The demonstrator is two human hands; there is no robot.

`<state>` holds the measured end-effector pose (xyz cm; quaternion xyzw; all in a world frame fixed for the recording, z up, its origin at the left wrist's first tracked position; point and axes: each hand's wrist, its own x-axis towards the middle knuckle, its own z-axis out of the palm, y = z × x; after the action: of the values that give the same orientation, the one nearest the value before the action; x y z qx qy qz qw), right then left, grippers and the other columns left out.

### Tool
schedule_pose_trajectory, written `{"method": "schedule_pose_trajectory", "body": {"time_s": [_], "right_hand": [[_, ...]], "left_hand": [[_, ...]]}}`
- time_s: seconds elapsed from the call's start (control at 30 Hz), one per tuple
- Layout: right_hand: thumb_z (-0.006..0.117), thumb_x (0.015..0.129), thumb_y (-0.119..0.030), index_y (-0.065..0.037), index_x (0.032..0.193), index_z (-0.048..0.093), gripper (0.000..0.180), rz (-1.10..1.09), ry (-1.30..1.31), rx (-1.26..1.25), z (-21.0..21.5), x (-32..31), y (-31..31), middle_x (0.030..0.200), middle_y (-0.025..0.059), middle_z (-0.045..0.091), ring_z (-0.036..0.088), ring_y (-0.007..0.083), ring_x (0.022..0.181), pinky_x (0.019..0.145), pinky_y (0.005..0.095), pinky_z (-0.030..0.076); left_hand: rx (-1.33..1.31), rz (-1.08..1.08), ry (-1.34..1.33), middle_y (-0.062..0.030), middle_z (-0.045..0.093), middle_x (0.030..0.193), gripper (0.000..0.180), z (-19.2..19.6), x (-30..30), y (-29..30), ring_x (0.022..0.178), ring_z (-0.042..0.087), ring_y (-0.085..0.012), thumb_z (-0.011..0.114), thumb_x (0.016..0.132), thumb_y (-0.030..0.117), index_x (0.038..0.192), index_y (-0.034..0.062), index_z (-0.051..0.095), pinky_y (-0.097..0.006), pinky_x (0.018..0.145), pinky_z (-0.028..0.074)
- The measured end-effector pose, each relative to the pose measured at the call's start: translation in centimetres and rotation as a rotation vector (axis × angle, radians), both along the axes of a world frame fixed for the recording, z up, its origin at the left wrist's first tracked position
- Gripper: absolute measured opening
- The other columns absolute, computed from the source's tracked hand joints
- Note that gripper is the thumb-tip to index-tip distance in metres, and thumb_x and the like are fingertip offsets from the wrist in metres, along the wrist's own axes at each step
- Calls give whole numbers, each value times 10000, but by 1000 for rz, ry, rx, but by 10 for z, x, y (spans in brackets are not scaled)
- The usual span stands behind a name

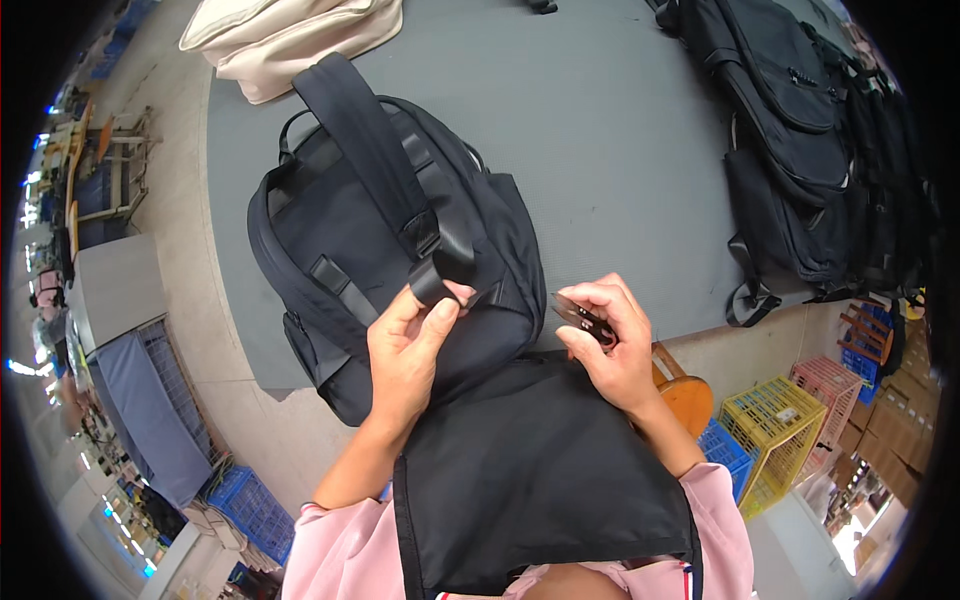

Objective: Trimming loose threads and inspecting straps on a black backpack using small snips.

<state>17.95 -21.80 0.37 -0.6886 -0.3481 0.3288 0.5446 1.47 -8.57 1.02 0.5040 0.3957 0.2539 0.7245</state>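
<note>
A dark navy backpack (pixel 345 240) lies on the grey-covered table right in front of me, with one padded shoulder strap (pixel 360 140) on top. My left hand (pixel 402 355) pinches the looped black webbing (pixel 436 280) at the lower end of that strap between thumb and fingers. Just right of the bag, my right hand (pixel 622 345) is closed round small dark thread snips (pixel 582 318). Their pointed blades face left toward the bag and stand apart from the webbing. Part of the snips is hidden by the fingers.
Several black backpacks (pixel 790 130) are heaped along the table's right side. A cream bag (pixel 290 40) lies at the far left of the grey tabletop (pixel 620 130). Beyond the near right edge stand a wooden stool (pixel 686 402) and yellow (pixel 775 430), red and blue plastic crates.
</note>
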Motion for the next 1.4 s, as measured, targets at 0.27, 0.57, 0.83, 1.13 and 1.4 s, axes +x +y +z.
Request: {"method": "schedule_pose_trajectory", "body": {"time_s": [0.27,0.57,0.83,1.13,1.4], "right_hand": [[720,737,2,-24,965,628,247,275,25,-79,-8,-3,32,751,7,515,446,84,664,595,236,390],[659,819,-125,-56,955,583,170,183,-219,-119,-5,-3,16,878,48,526,602,200,697,573,316,484],[682,783,-111,-54,881,616,132,220,-370,-68,-10,-3,18,802,51,528,580,199,603,531,318,455],[693,768,-90,-55,861,624,121,187,-369,-105,-1,-5,21,759,50,520,564,218,588,522,317,440],[655,813,-25,-21,905,616,100,37,406,-327,-33,29,19,812,8,491,504,82,643,572,270,464]], "left_hand": [[-529,186,-247,-217,625,1088,198,-19,-16,-7,927,651,-271,462,943,113,1010,-28,585,-418,893,518],[-651,226,-321,-244,598,1111,216,-28,-14,-9,969,638,-310,393,981,166,1003,-6,523,-447,880,529],[-718,238,-337,-201,612,1026,210,-34,-12,-8,951,639,-327,388,981,172,977,4,513,-478,857,537],[-687,244,-339,-197,601,1032,204,-35,-11,-9,962,633,-329,376,976,165,973,8,505,-476,856,535],[-123,-234,167,-132,656,864,253,-7,-24,16,870,647,-201,482,970,189,939,-44,575,-334,804,515]]}}
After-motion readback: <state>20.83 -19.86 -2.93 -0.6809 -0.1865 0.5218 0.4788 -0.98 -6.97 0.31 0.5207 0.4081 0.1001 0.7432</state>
